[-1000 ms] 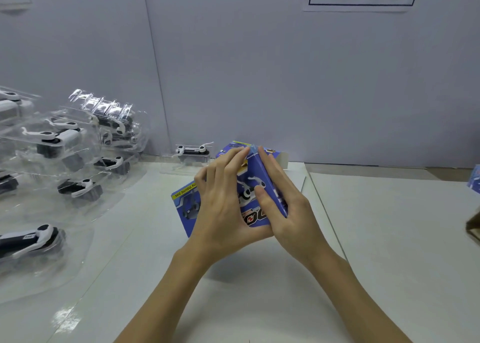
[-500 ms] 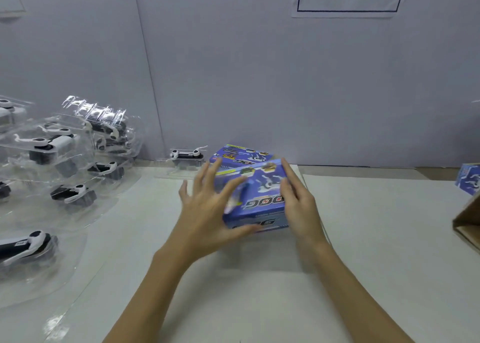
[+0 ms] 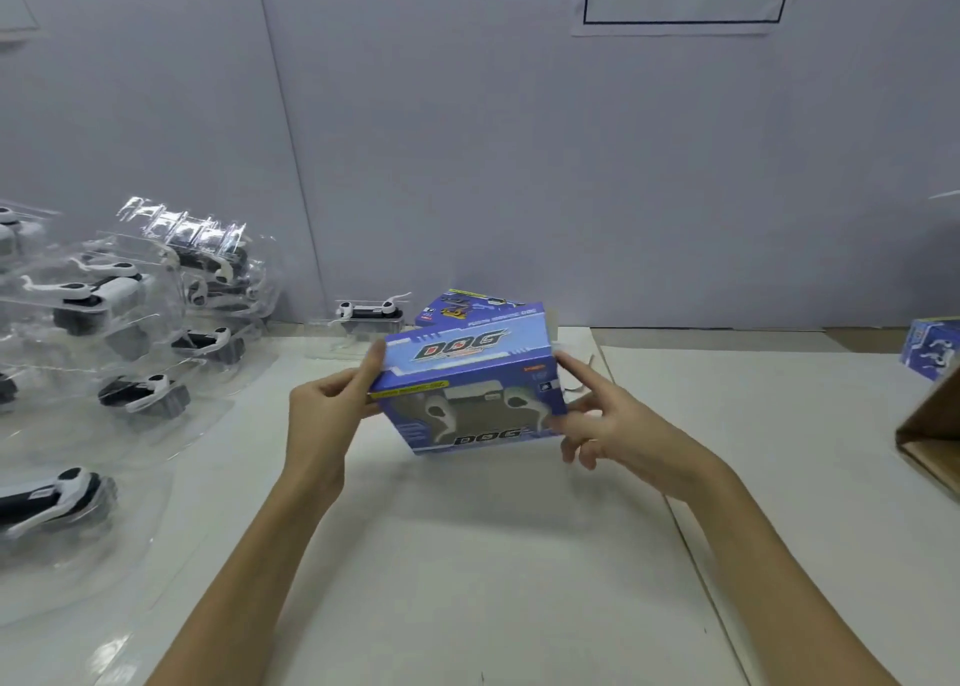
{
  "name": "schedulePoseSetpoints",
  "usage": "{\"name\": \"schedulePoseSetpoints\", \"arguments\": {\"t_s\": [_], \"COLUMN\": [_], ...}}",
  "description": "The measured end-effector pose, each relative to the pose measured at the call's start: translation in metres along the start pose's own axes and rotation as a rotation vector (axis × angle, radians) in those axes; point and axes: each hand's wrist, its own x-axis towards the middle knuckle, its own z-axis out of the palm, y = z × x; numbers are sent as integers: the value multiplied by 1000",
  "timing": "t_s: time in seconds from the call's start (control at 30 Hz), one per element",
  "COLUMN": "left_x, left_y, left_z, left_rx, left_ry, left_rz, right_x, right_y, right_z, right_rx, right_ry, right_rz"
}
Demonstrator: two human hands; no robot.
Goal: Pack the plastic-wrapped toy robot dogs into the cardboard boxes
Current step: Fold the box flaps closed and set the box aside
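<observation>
where hands [image 3: 470, 420] grip, box [image 3: 467, 389] edges, table-clear

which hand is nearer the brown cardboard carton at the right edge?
Right. The right hand grips the right end of the blue DOG box, on the side toward the brown carton. The left hand holds the box's far end.

Printed blue cardboard box [image 3: 467, 389], faintly glossy; clear, shiny plastic shells [image 3: 130, 321] along the left edge of a smooth, matt white tabletop [image 3: 493, 555]; plain brown corrugated carton [image 3: 930, 441] at right edge.
</observation>
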Motion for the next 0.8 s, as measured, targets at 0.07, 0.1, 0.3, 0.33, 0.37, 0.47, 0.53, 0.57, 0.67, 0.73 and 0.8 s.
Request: {"name": "schedulePoseSetpoints", "arguments": {"t_s": [0.07, 0.1, 0.3, 0.33, 0.37, 0.47, 0.53, 0.57, 0.67, 0.73, 0.8], "left_x": [0, -1, -7, -7, -7, -11, -12, -12, -9, -8, -7], "left_y": [3, 4, -1, -2, -3, -7, -10, -11, -16, -17, -16], "left_z": [-1, 0, 16, 16, 17, 19, 20, 20, 16, 14, 14], "left_rx": [-101, -102, -114, -141, -150, -77, -57, -78, -206, -294, -310], "left_ry": [-47, -92, -275, -279, -285, -290, -280, -305, -442, -474, -474], "left_rz": [-3, 17, -11, -10, -6, 8, -9, -32, -74, -62, -46], "right_x": [0, 1, 11, 11, 12, 13, 12, 12, 9, 5, 3], "right_y": [4, 4, 7, 8, 9, 10, 7, 7, 5, 3, -1], "right_z": [1, 2, 15, 19, 23, 39, 48, 49, 40, 31, 24], "right_rx": [-76, -55, -95, -79, -45, 29, 95, 133, 189, 173, 156], "right_ry": [49, 105, 209, 197, 188, 203, 258, 294, 355, 339, 301], "right_rz": [2, 25, 103, 77, 49, -76, -155, -191, -257, -302, -347]}}
